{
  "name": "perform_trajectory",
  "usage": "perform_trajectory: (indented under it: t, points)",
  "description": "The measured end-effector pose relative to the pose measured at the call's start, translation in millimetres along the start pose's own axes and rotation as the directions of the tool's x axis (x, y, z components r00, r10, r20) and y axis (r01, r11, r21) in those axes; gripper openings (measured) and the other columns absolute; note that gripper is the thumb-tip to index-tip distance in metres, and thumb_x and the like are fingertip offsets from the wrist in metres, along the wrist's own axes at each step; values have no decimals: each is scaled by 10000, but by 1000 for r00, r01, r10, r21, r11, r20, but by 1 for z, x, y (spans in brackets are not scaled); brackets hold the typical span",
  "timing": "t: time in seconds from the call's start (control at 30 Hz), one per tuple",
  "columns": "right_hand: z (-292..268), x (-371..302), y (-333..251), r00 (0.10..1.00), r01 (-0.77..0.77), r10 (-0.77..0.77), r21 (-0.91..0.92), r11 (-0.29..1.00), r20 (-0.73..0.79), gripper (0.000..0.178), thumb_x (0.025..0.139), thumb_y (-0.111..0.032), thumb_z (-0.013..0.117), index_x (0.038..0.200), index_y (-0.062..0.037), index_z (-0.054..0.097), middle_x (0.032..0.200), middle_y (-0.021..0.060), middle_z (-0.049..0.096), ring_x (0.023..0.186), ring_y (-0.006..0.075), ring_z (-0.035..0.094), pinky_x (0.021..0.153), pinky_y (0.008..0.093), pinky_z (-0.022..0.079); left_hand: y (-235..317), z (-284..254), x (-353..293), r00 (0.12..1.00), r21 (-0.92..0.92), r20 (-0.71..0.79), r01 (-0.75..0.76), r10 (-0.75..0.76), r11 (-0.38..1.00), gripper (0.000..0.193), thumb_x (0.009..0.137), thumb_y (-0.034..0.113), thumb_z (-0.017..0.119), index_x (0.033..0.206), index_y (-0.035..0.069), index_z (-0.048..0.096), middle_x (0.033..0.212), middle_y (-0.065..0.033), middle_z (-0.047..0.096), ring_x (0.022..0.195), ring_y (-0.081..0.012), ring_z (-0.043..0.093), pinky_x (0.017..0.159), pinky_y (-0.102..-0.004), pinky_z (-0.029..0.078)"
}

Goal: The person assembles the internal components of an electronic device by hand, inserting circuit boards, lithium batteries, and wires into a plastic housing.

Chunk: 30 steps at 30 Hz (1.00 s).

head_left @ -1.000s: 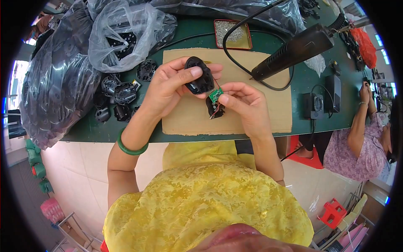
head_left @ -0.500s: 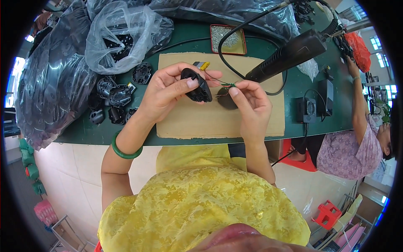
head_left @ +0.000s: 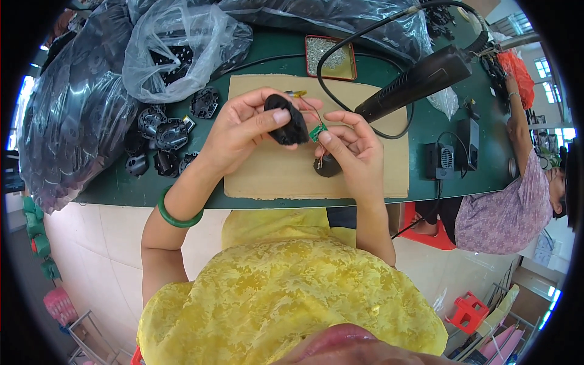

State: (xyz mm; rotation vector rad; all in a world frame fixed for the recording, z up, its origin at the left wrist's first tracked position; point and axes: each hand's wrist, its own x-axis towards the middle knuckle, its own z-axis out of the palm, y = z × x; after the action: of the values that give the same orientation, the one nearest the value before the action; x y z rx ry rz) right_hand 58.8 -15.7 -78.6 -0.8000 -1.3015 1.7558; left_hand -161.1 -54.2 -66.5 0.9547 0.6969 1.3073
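over the tan cardboard sheet, left fingers grip a black curved plastic shell; right fingers pinch a green circuit board, turned from edge-on, its face probably easier to check

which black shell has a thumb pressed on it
The black shell in the left hand, above the cardboard; the loose shells lie untouched on the table, and no thumb is on the dark rounded piece below the right hand.
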Motion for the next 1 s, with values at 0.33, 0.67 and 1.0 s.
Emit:
perform_trajectory:
  t: [0.33, 0.67, 1.0]
  points:
    - [0, 1, 3, 997, 12, 5, 237, 971, -74, 222, 947, -26, 679, 1149, -8, 588, 983, 97, 730, 866, 116, 681, 788, 235, 520, 3, -1, -2, 974, 21, -23, 225, -224, 974, 198, 974, 95, 612, 1115, -43, 618, 1277, -285, 631, 1154, -347, 668, 797, -353, 612]
    - [27, 3, 19, 934, 251, -207, 125, 960, -292, 223, 925, 2, 708, 1104, -20, 576, 1025, 80, 718, 934, 100, 662, 846, 220, 492, 1, 7, -2, 989, 74, -39, 144, -141, 987, 163, 953, 75, 641, 1053, -54, 637, 1361, -285, 574, 1149, -314, 668, 762, -346, 626]
    - [17, 7, 20, 919, 293, -354, -301, 908, -174, 363, 930, -5, 691, 1281, 11, 599, 1058, 103, 721, 939, 141, 695, 841, 261, 538, -3, 9, -5, 998, 184, -49, 38, -29, 982, 176, 957, 79, 645, 1075, -52, 645, 1337, -267, 601, 1080, -252, 693, 781, -334, 621]
